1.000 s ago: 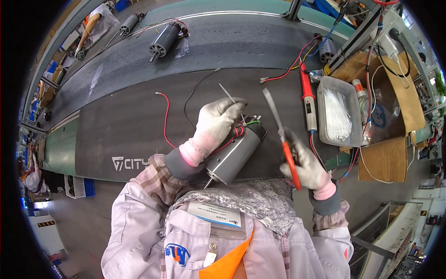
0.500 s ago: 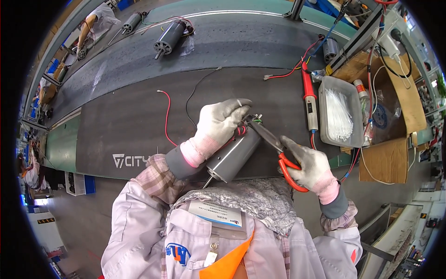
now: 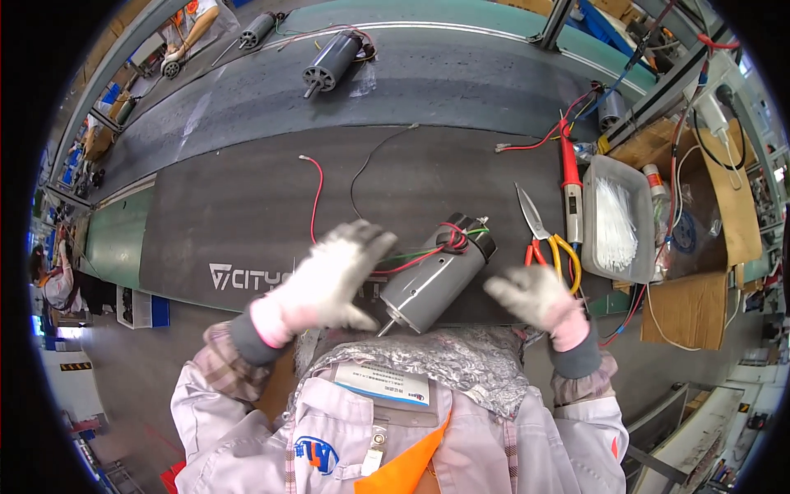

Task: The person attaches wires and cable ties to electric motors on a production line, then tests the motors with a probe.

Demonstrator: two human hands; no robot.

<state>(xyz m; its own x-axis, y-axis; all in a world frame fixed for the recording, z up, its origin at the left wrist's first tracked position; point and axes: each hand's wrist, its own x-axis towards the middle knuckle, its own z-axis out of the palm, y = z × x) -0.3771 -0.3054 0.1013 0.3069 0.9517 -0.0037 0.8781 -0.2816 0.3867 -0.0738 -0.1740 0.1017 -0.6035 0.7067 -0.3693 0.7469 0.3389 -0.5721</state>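
Note:
A grey cylindrical electric motor (image 3: 436,284) lies tilted on the dark mat, its shaft pointing toward me. Red, green and black wires (image 3: 451,240) are bunched at its far end, and some run left toward my glove. My left hand (image 3: 333,276), in a white-and-grey work glove, hovers just left of the motor with its fingers apart and nothing in it. To the right of the motor is my gloved right hand (image 3: 535,295), empty, its fingers loosely spread. Just beyond it, long-nosed pliers (image 3: 533,216) with red and yellow handles rest on the mat.
A red-and-grey pen-shaped electric tool (image 3: 570,177) lies beside a clear bin (image 3: 599,262) of white zip ties. An open cardboard box (image 3: 724,198) stands farther right. Another motor (image 3: 333,62) sits on the conveyor beyond the mat (image 3: 214,189). Loose red (image 3: 319,185) and black leads cross the mat.
My right hand has let go of the pliers, which now lie on the mat. My left hand has released the wires and moved left and toward me, opening. The wire bundle now shows.

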